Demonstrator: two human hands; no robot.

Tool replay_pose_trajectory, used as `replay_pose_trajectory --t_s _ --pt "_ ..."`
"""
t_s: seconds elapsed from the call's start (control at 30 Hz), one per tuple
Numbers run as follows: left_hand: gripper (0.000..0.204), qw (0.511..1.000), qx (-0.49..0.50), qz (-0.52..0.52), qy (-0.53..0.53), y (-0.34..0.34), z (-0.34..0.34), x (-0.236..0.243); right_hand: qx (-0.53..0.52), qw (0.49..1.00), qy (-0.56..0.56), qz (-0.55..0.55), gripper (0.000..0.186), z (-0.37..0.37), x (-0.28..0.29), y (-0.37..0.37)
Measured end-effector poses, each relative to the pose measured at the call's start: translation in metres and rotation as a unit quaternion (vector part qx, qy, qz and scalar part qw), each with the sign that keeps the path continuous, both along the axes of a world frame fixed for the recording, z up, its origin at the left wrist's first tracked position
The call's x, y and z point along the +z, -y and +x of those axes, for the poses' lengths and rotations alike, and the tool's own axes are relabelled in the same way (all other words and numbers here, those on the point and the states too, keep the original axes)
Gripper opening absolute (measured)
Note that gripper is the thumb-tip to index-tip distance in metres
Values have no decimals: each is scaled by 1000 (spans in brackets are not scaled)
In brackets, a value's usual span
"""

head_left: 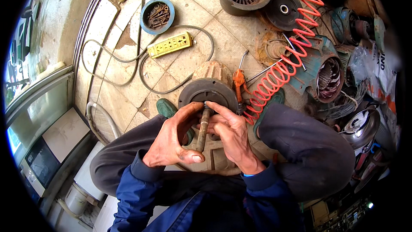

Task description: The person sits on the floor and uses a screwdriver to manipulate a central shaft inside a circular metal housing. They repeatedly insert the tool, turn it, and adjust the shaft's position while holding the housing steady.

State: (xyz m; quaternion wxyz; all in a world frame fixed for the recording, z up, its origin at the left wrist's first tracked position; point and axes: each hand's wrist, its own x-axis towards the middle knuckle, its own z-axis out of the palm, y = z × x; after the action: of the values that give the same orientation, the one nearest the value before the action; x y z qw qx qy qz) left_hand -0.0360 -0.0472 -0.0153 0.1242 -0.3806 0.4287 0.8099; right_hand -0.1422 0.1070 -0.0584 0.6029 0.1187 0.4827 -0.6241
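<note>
We have only one view, from a fisheye camera worn on the person's head, so no second view shares the scene. We look steeply down past the blue jacket and dark trousers onto the left hand (171,139) and right hand (229,133), which sit close below us at the middle of the frame. The tiled floor (128,90) spreads away toward the top edge. Straight lines bow near the dark round rim, and our left side is the person's own left.
</note>
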Motion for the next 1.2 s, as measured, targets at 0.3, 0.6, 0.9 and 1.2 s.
replay_pose_trajectory --t_s 0.3,0.6,0.9,1.2 --pt "136 1000 5 -2 -4 -1 2 -2 26 1000 -2 11 56 -6 8 1" --pt "60 968 -10 -233 94 10 15 -3 147 908 -369 134 46 -3 -1 -7" --pt "66 880 -58 -471 -24 -13 20 -40 174 785 -583 115 76 -15 1 1" --pt "86 950 213 -218 65 -58 27 -84 51 916 -378 127 84 7 -42 -10"
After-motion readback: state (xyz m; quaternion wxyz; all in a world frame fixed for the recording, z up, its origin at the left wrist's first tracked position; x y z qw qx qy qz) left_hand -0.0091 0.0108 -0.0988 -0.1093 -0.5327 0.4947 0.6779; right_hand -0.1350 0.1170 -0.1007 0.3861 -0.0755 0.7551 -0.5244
